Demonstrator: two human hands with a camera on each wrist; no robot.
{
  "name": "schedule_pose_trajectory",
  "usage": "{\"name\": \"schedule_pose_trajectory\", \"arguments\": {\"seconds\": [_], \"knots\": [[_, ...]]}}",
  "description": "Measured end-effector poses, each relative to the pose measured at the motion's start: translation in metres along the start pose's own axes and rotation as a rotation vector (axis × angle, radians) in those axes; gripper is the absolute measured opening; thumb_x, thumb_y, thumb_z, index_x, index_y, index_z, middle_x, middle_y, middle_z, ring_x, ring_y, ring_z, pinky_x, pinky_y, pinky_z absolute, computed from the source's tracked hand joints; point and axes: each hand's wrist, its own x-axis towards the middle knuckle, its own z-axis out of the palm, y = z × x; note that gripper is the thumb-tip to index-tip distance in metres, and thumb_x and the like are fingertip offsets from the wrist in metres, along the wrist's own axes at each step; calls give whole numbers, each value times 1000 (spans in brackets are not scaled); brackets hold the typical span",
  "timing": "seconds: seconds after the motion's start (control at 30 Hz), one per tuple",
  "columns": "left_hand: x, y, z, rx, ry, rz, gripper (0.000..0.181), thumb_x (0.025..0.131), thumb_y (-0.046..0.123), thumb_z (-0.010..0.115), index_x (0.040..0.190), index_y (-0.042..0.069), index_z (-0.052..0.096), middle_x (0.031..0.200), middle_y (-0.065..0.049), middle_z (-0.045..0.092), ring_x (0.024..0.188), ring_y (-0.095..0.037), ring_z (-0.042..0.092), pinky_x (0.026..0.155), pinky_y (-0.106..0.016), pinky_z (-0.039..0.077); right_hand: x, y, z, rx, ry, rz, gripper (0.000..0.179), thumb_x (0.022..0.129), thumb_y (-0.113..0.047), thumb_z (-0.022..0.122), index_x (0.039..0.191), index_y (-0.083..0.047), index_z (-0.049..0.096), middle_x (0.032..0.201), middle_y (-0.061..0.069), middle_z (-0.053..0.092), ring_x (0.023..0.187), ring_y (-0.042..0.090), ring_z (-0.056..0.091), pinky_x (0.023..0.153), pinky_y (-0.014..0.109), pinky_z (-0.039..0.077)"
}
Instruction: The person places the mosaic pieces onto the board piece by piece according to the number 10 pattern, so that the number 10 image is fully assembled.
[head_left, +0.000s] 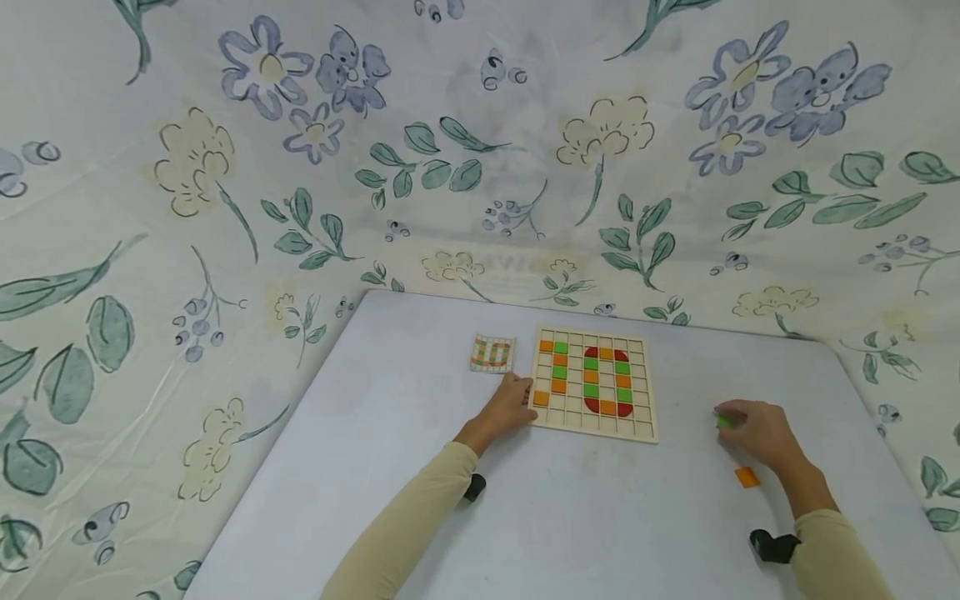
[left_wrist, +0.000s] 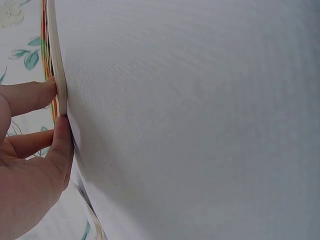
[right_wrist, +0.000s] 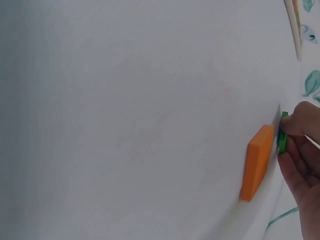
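Note:
A wooden grid board [head_left: 645,430] holds orange, green and red tiles that form a "10" shape, with one more orange tile [head_left: 541,399] low at its left. My left hand [head_left: 506,408] grips the board's lower left edge; the left wrist view shows thumb and finger at the pale board edge [left_wrist: 59,70]. Over to the right, my right hand [head_left: 765,433] pinches a small green tile [right_wrist: 283,132] between thumb and fingers, close over the table. A loose orange tile [head_left: 747,477] lies on the table just below that hand.
A small pattern card [head_left: 492,354] showing a coloured grid lies left of the board. The white table [head_left: 600,517] meets a flower-printed cloth [head_left: 480,217] at its back and sides. Black straps with a wrist device [head_left: 775,547] sit by each wrist.

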Motion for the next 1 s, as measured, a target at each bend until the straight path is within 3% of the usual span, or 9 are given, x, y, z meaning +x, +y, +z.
{"name": "schedule_pose_trajectory", "arguments": {"seconds": [0.17, 0.37, 0.7, 0.87, 1.0], "knots": [[-2, -1, -1, 0, 3, -1, 57, 84, 1, 74, 134, -9, 49, 108, -11, 42, 96, -18, 50, 83, -30, 47, 12, -18, 6, 51, 39, -7, 34, 83, -9, 71, 114, 5, 67, 114, 25, 65, 106, 43, 58, 87, 55, 47], [-2, -2, -2, 6, 5, 0, 56, 83, 1, 74, 133, -9, 50, 108, -10, 42, 96, -18, 50, 83, -30, 47, 34, -55, 24, 121, 79, -64, 35, 82, -8, 73, 115, 3, 67, 112, 21, 67, 104, 38, 60, 88, 51, 49], [-3, 0, -3, 38, 10, 12, 60, 85, 2, 73, 137, -10, 45, 111, -12, 44, 100, -20, 52, 87, -32, 47, 57, -130, 73, 213, 41, -194, 31, 80, -7, 75, 110, 0, 72, 108, 13, 70, 100, 29, 64, 88, 44, 51], [-3, 2, -3, 38, 4, 27, 59, 85, 2, 73, 136, -11, 46, 111, -12, 44, 100, -20, 52, 86, -31, 47, 65, -158, 97, 207, 22, -273, 31, 75, -6, 78, 105, -3, 74, 102, 8, 71, 93, 23, 65, 84, 41, 53], [-3, 3, -3, 40, -2, 32, 61, 85, 2, 73, 136, -13, 45, 112, -14, 44, 102, -23, 53, 87, -32, 47, 67, -172, 110, 197, -11, -282, 31, 75, -10, 80, 106, -7, 75, 102, 3, 71, 91, 19, 64, 85, 38, 53]]}}
